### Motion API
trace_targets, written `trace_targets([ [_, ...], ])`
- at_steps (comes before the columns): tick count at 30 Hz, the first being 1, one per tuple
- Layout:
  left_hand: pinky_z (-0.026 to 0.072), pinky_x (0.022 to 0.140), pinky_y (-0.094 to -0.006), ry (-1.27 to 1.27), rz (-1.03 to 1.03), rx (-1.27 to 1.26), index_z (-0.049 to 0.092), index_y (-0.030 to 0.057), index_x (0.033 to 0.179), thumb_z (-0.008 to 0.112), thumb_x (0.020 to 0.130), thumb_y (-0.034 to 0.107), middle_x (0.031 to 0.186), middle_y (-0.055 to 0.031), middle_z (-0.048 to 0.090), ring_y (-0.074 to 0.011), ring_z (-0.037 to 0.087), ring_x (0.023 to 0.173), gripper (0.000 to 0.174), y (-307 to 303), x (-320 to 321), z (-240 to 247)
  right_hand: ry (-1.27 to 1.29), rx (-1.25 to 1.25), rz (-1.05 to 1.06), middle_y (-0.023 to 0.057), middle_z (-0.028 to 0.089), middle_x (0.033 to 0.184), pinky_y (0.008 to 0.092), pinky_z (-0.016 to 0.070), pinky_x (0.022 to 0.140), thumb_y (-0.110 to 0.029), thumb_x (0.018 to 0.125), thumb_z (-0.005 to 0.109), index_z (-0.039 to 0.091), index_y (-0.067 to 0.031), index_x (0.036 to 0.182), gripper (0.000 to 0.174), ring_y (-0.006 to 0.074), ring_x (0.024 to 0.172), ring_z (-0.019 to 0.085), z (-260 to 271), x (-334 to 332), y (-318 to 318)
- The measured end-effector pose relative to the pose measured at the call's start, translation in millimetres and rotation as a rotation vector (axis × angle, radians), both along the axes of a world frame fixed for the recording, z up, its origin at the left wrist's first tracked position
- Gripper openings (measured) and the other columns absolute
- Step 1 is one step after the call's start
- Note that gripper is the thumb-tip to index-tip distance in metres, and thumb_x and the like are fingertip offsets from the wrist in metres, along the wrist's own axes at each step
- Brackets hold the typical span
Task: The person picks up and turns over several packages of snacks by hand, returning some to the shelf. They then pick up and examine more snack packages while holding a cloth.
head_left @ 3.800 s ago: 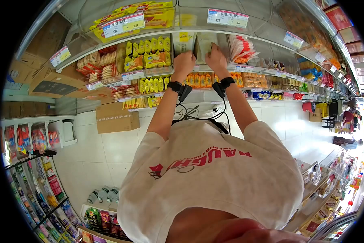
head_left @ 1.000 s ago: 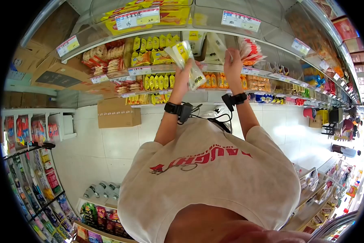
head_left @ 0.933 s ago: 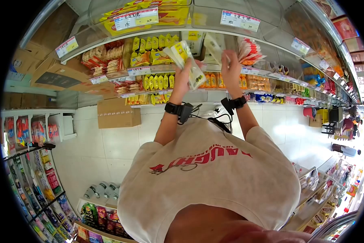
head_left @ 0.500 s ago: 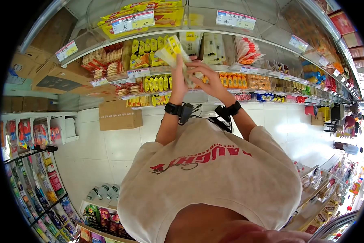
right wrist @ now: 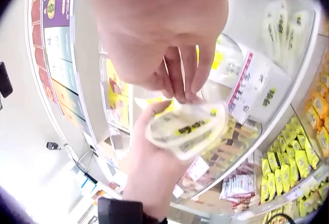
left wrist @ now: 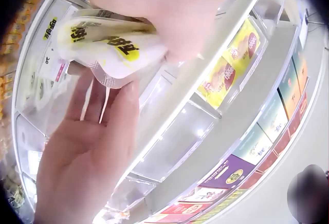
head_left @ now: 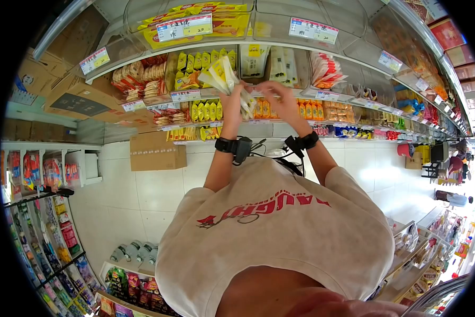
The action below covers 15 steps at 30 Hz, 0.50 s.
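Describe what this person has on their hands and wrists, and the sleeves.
The left hand and right hand are gloveless. Each wrist carries a black strap with a boxy black device; thin dark cables hang nearby. The sleeves are short and pale beige.

Pale printed packets (right wrist: 187,130) in the left hand (right wrist: 149,170), right hand (right wrist: 164,29) at their edge.

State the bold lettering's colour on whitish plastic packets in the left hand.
Black on the packets, partly over yellow; clearest in the left wrist view.
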<state>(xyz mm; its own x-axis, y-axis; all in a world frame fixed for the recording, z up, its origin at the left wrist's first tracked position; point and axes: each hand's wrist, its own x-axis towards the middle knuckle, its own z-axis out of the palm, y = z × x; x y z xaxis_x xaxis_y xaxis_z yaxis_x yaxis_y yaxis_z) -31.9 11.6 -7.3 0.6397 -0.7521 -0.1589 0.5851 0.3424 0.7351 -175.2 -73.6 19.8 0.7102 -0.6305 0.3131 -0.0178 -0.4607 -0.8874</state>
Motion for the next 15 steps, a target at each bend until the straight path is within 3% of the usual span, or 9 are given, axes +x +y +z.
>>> trace_targets([
  [1, 0.0543, 0.068, -0.0351, 0.022, 0.011, 0.015, 0.049, 0.0022, 0.128, 0.063, 0.087, 0.004, 0.094, -0.0105, 0.064, -0.0207, 0.065, 0.081, 0.043, -1, 2, -6, 0.002, 0.039, -0.101, 0.0098, 0.072, 0.111, 0.0327, 0.0534, 0.088, -0.009, 0.097, 0.061, 0.068, -0.0014, 0.111, 0.018, 0.0195, 0.100, 0.068, -1, -1, -12],
  [3, 0.0529, 0.066, -0.0349, 0.048, 0.026, -0.028, 0.049, 0.0015, 0.127, 0.062, 0.086, 0.003, 0.092, -0.0099, 0.063, -0.0197, 0.063, 0.078, 0.043, -3, 6, -17, -0.093, 0.077, -0.250, 0.0126, 0.073, 0.104, 0.0339, 0.0554, 0.081, -0.012, 0.096, 0.061, 0.068, -0.0009, 0.113, 0.021, 0.0216, 0.096, 0.070, -23, -4, -55],
  [6, 0.0513, 0.065, -0.0340, 0.057, 0.028, -0.057, 0.049, 0.0005, 0.127, 0.064, 0.085, 0.004, 0.089, -0.0092, 0.062, -0.0183, 0.060, 0.073, 0.045, -5, 5, -20, 0.166, -0.127, -0.445, 0.0212, 0.071, 0.105, 0.0396, 0.0562, 0.080, -0.019, 0.090, 0.067, 0.066, 0.0025, 0.113, 0.032, 0.0308, 0.097, 0.071, -60, -6, -113],
  [9, 0.0509, 0.065, -0.0335, 0.005, 0.006, -0.022, 0.050, -0.0001, 0.124, 0.066, 0.085, 0.005, 0.086, -0.0086, 0.061, -0.0177, 0.059, 0.071, 0.042, -6, -2, -13, 0.573, -0.305, -0.441, 0.0231, 0.070, 0.097, 0.0375, 0.0543, 0.080, -0.027, 0.083, 0.073, 0.063, 0.0075, 0.106, 0.043, 0.0353, 0.092, 0.069, -87, 2, -148],
  [12, 0.0512, 0.066, -0.0337, -0.049, 0.020, -0.032, 0.051, -0.0001, 0.121, 0.068, 0.087, 0.007, 0.084, -0.0082, 0.062, -0.0175, 0.060, 0.071, 0.039, -3, -9, -2, 0.705, -0.176, -0.410, 0.0324, 0.068, 0.102, 0.0457, 0.0538, 0.084, -0.030, 0.078, 0.075, 0.062, 0.0127, 0.102, 0.051, 0.0439, 0.100, 0.067, -89, 12, -159],
  [15, 0.0519, 0.065, -0.0337, -0.070, 0.026, -0.048, 0.052, 0.0001, 0.120, 0.068, 0.088, 0.007, 0.083, -0.0082, 0.063, -0.0174, 0.061, 0.070, 0.036, 0, -4, -6, 0.695, -0.122, -0.377, 0.0316, 0.068, 0.101, 0.0460, 0.0541, 0.083, -0.028, 0.080, 0.072, 0.062, 0.0127, 0.099, 0.046, 0.0421, 0.100, 0.067, -81, 15, -153],
])
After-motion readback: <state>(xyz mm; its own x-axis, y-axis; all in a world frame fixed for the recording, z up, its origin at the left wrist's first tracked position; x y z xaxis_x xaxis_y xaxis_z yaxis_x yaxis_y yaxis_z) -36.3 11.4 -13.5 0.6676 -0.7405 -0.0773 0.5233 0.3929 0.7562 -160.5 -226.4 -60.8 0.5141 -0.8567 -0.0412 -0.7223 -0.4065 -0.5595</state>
